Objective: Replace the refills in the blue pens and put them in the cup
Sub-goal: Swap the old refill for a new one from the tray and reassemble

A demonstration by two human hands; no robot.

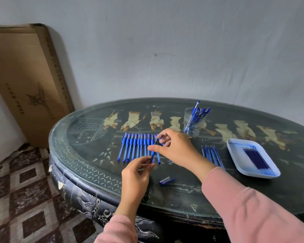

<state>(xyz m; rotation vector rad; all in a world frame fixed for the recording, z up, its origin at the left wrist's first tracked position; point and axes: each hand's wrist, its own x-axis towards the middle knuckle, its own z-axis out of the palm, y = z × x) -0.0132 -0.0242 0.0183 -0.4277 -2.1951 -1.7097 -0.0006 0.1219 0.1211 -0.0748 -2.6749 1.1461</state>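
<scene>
Several capped blue pens lie side by side in a row on the dark table. Just above the row's right end, my left hand grips the lower end of an uncapped blue pen. My right hand pinches that pen's upper part between thumb and fingers. A loose blue cap lies near the front of the table. A clear glass cup at the back holds several blue pens. Loose refills lie right of my right hand.
A white tray with several dark blue refills sits at the right. A large cardboard box leans against the wall at the left. The table's front edge curves close to me, with patterned tile floor below left.
</scene>
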